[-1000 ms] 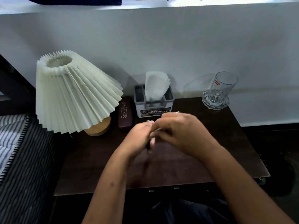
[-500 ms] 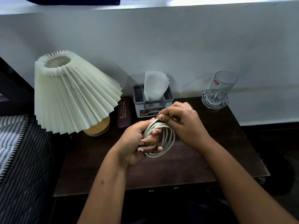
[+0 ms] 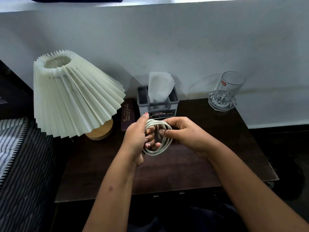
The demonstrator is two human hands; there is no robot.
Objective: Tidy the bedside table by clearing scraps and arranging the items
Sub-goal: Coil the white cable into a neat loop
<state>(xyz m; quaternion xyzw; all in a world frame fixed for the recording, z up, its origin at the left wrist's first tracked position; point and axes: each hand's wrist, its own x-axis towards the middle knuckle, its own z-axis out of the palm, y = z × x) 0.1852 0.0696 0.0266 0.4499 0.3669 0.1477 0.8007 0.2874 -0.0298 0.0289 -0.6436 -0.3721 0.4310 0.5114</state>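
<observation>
Coiled cable point(image 3: 158, 138) in both hands' closed grip; tissues point(image 3: 159, 86) upright in gray holder point(image 3: 142, 104).

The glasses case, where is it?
In the head view, the dark glasses case lies at the back left of the bedside table, between the lamp and the grey tissue holder.

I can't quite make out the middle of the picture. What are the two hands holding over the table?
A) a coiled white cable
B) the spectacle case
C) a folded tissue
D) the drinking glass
A: the left hand and right hand grip loops of a coiled white cable above the table.
</observation>
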